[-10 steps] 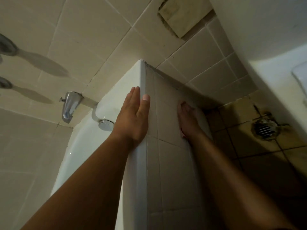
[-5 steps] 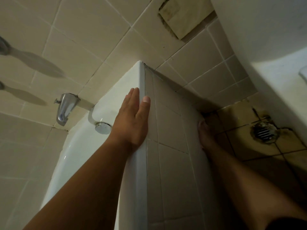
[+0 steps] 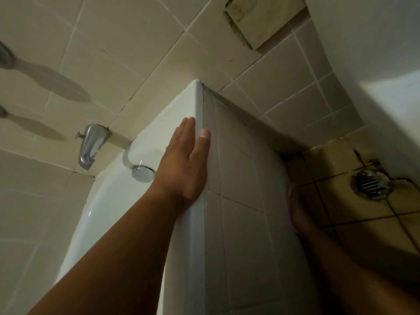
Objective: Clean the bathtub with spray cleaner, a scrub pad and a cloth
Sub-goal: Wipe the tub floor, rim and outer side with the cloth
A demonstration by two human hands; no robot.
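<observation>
Your left hand (image 3: 185, 162) lies flat on the top rim of the white glossy bathtub (image 3: 156, 137). Its fingers are straight and together and the thumb runs along the rim's outer edge, so it grasps nothing. The tub's corner is just past your fingertips and its basin drops away on the little-finger side. Just beside your wrist on that side sits a round chrome cap (image 3: 142, 173), and beyond it a chrome tub spout (image 3: 91, 144) juts from the wall.

On the thumb side, the beige tiled side panel (image 3: 241, 223) of the tub falls away below your palm. Your right hand (image 3: 296, 214) is low down against the foot of that panel, in deep shadow. I cannot tell whether it is released or grasping anything. A small pale patch (image 3: 291, 187) shows at its fingertips, too dim to identify. Past that hand, a round metal floor drain (image 3: 368, 185) sits in the stained yellowish floor tiles (image 3: 363, 233).
</observation>
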